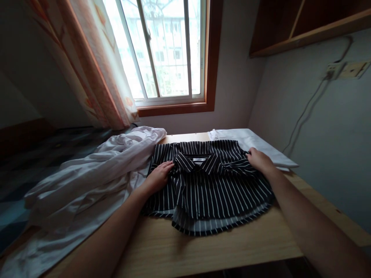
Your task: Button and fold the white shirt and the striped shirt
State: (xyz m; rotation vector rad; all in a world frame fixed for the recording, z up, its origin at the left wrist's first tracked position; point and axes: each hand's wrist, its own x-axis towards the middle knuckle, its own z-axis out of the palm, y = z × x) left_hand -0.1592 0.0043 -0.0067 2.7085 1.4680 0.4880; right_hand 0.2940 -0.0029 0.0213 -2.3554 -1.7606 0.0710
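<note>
A black shirt with white stripes [214, 193] lies folded on the wooden table [226, 251], its collar facing up near the middle and its curved hem toward me. My left hand [159, 175] rests on the shirt's left part beside the collar, fingers together and pointing right; whether they grip cloth is hard to tell. At the shirt's right edge, my right hand [259, 160] pinches the striped cloth between thumb and fingers.
Crumpled white cloth [116, 170] spreads along the table's left side. Folded white cloth [249, 141] lies at the back right. Behind are a window [168, 50] and a curtain [95, 69]; a shelf [313, 34] and a cord are on the right wall.
</note>
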